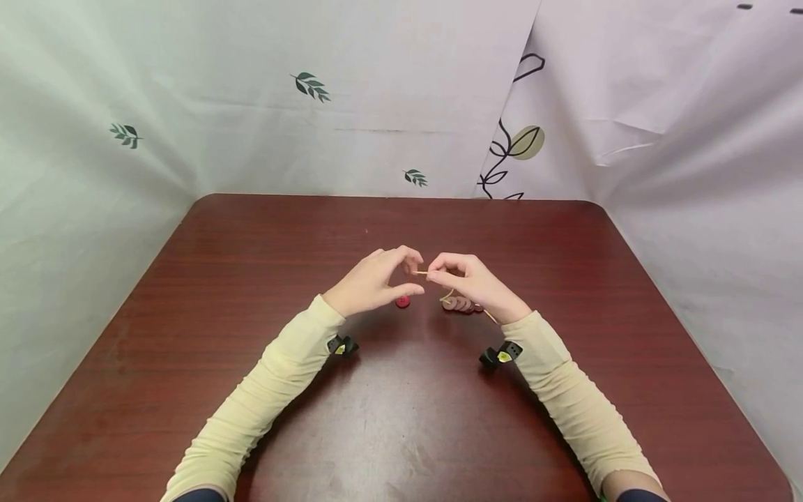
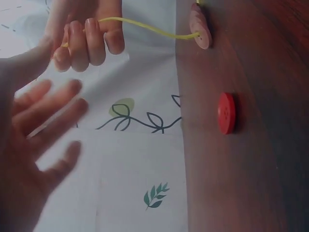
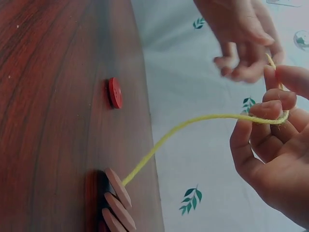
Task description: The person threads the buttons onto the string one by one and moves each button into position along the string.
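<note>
My right hand (image 1: 473, 282) pinches a yellow string (image 3: 193, 120) between thumb and forefinger, close to its free end, which pokes out past the fingertips. The string passes over the other fingers and runs down to a leaning row of several brownish-pink buttons (image 1: 461, 305) on the table, entering a hole in the foremost one. My left hand (image 1: 376, 280) faces that string end with spread, slightly bent fingers and nothing in its grasp. A single red button (image 2: 226, 113) with small holes lies on the table below the left thumb.
The dark red-brown table (image 1: 376, 404) reaches back to a white cloth wall (image 1: 238, 104) with leaf prints. Small black wrist cameras sit under both sleeves. More string shows beyond the button row, beside the right wrist.
</note>
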`<state>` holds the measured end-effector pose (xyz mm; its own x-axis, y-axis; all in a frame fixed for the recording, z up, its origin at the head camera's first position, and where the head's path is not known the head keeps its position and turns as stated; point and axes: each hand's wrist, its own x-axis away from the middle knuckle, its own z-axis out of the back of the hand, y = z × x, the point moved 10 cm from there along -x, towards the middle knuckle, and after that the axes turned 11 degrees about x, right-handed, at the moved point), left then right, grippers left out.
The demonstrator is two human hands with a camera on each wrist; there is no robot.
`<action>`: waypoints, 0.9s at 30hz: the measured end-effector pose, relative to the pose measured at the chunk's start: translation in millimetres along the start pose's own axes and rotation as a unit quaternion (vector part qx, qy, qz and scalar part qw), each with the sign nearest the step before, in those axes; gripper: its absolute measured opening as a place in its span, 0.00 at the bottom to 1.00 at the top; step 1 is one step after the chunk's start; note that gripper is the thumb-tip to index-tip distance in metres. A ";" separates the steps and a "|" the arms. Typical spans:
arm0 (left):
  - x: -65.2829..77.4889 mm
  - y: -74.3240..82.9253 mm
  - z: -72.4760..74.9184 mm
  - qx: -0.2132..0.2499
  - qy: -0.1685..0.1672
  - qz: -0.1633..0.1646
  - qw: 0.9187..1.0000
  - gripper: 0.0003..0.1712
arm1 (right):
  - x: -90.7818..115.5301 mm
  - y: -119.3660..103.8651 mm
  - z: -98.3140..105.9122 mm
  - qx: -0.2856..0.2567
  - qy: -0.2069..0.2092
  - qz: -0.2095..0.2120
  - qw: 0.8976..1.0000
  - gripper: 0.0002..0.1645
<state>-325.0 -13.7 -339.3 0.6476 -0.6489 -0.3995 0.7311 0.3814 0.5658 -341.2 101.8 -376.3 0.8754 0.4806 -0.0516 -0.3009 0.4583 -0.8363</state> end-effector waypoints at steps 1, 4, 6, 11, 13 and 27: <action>-0.1 -5.5 -4.8 0.003 -0.018 0.017 1.000 0.29 | 0.2 0.6 0.3 0.001 -0.001 -0.002 1.000 0.12; 2.2 -19.5 -20.7 -0.003 -0.081 0.058 0.995 0.37 | 1.0 2.3 1.1 0.004 -0.003 -0.013 1.000 0.11; 5.7 -27.5 -29.9 -0.015 -0.118 0.083 0.989 0.39 | 1.3 3.3 1.3 0.008 -0.004 -0.018 1.000 0.13; 13.5 -40.6 -43.0 -0.061 -0.173 0.121 0.976 0.34 | 1.2 4.9 1.0 0.016 -0.009 -0.023 1.000 0.14; 16.0 -43.7 -46.2 -0.077 -0.187 0.128 0.971 0.31 | 1.1 5.2 0.5 0.020 -0.013 -0.024 0.999 0.13; 20.5 -52.0 -57.7 -0.109 -0.201 0.112 0.967 0.20 | 2.0 14.3 -7.6 -0.008 -0.052 -0.070 0.996 0.11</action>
<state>-337.3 -8.8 -418.5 0.6903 -0.7215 0.0532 0.6392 0.6427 0.4223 -340.9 103.6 -392.5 0.8641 0.4882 0.1222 -0.1724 0.5153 -0.8395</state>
